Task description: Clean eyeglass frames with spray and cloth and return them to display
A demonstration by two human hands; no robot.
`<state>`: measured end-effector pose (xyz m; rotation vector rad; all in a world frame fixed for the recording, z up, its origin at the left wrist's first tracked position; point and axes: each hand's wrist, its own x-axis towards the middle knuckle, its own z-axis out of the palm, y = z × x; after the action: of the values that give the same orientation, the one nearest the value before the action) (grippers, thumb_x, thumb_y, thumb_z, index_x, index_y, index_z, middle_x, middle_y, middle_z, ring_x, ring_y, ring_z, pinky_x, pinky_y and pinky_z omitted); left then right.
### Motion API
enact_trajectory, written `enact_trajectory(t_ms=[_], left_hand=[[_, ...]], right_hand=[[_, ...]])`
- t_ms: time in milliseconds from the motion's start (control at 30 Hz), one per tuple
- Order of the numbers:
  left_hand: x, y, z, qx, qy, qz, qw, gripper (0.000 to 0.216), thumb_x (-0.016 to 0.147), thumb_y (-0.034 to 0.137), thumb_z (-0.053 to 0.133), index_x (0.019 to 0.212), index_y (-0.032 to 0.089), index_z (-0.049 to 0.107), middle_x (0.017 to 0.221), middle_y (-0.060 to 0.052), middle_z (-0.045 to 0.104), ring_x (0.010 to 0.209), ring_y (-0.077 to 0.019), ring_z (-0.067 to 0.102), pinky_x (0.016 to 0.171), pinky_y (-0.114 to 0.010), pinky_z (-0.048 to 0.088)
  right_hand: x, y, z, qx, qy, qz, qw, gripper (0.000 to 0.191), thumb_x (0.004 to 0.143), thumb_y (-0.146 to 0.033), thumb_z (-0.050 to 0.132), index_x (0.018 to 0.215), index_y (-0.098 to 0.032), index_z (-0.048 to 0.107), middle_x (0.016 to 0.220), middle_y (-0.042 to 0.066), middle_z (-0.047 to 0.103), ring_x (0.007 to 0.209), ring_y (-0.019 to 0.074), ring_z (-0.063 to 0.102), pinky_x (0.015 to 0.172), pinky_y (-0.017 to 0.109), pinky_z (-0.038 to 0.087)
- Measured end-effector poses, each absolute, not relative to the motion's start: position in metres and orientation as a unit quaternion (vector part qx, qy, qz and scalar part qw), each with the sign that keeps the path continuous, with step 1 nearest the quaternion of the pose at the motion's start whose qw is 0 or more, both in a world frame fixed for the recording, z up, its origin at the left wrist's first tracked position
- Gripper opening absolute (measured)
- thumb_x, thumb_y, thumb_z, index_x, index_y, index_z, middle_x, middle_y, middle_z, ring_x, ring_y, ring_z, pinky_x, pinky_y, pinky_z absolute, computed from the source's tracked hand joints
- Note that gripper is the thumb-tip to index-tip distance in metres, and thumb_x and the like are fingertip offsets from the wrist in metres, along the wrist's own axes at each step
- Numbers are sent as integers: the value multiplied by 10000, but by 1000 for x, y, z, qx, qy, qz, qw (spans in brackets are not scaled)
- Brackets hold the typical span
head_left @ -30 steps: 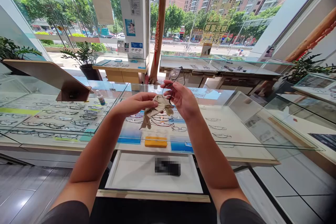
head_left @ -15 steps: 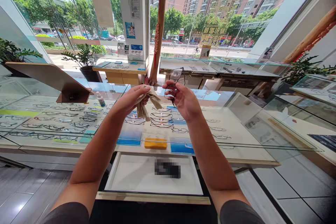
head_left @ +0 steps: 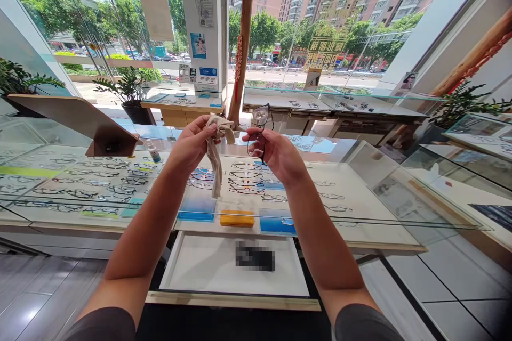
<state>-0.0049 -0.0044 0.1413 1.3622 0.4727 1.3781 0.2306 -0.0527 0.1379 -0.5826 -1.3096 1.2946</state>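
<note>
— Head view: what is in the middle of the frame?
— Both hands are raised above the glass tabletop (head_left: 360, 181). The left hand (head_left: 190, 144), just left of centre, has its grip closed on a beige cloth (head_left: 216, 162). The cloth is bunched at the fingers and one end hangs straight down
— And the other one?
— The right hand (head_left: 280, 154), just right of centre, pinches a pair of dark-rimmed glasses (head_left: 259, 133), its grip closed on the frame. The glasses stand on end, one lens above the thumb and the other below it. Cloth and glasses are near each other but apart
— What lies around them?
— Under the glass are rows of display frames (head_left: 244, 181) and, at lower centre, a yellow block (head_left: 237, 218). A small bottle (head_left: 153, 151) stands left of the left hand, beside a slanted wooden stand (head_left: 80, 117). At the bottom of the frame, below the hands, a white drawer (head_left: 200, 266) is pulled open
</note>
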Motion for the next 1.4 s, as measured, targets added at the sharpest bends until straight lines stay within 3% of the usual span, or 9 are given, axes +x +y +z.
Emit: enact_trajectory(t_ms=[100, 267, 367, 533, 800, 1167, 1267, 1400], left_hand=[[-5, -6, 144, 558, 188, 594, 548, 264, 840, 215, 847, 1062, 189, 707, 876, -9, 683, 715, -106, 636, 659, -233, 552], [1, -15, 148, 546, 163, 582, 580, 199, 792, 145, 788, 961, 174, 685, 820, 1, 647, 639, -82, 574, 612, -208, 534], [6, -20, 149, 547, 148, 581, 584, 217, 824, 256, 856, 934, 178, 686, 791, 6, 627, 639, -84, 562, 602, -197, 527], [10, -20, 146, 565, 129, 593, 559, 456, 753, 459, 1006, 901, 193, 667, 811, 13, 647, 656, -76, 562, 622, -185, 507], [14, -15, 137, 621, 185, 612, 454, 442, 808, 510, 962, 917, 199, 669, 816, 11, 632, 687, -95, 525, 617, -219, 421], [23, -16, 130, 610, 220, 566, 509, 618, 754, 576, 965, 973, 226, 504, 853, 28, 639, 707, -108, 568, 644, -239, 454], [23, -15, 129, 611, 270, 588, 457, 624, 751, 604, 948, 919, 233, 476, 797, 38, 584, 676, -106, 520, 628, -241, 409], [17, -21, 133, 650, 362, 592, 310, 669, 778, 625, 911, 713, 220, 382, 653, 63, 394, 605, -88, 345, 578, -250, 263]], right_hand=[[230, -50, 135, -251, -563, 562, 552, 293, 933, -485, 736, 1063, -259, 871, 1095, 66, 823, 824, 158, 653, 722, 306, 536], [229, -45, 130, -244, -574, 584, 519, 313, 948, -453, 715, 1097, -224, 868, 1079, 75, 829, 841, 149, 669, 711, 267, 531], [228, -44, 128, -238, -588, 599, 489, 311, 955, -436, 714, 1100, -202, 860, 1068, 88, 832, 852, 154, 690, 723, 265, 539], [225, -45, 126, -225, -609, 606, 458, 292, 975, -421, 707, 1079, -187, 845, 1081, 104, 830, 895, 171, 707, 770, 287, 557], [222, -52, 130, -222, -621, 603, 449, 309, 958, -433, 715, 1077, -169, 822, 1055, 106, 814, 871, 173, 704, 751, 294, 535], [221, -55, 129, -224, -627, 585, 463, 308, 954, -442, 744, 1097, -183, 828, 1055, 94, 801, 899, 183, 702, 791, 310, 553], [219, -59, 132, -224, -616, 588, 474, 281, 941, -434, 764, 1072, -196, 835, 1044, 85, 795, 913, 186, 698, 804, 315, 558], [216, -62, 134, -233, -605, 588, 483, 279, 906, -434, 797, 1050, -200, 841, 1021, 74, 792, 891, 181, 690, 804, 316, 561]])
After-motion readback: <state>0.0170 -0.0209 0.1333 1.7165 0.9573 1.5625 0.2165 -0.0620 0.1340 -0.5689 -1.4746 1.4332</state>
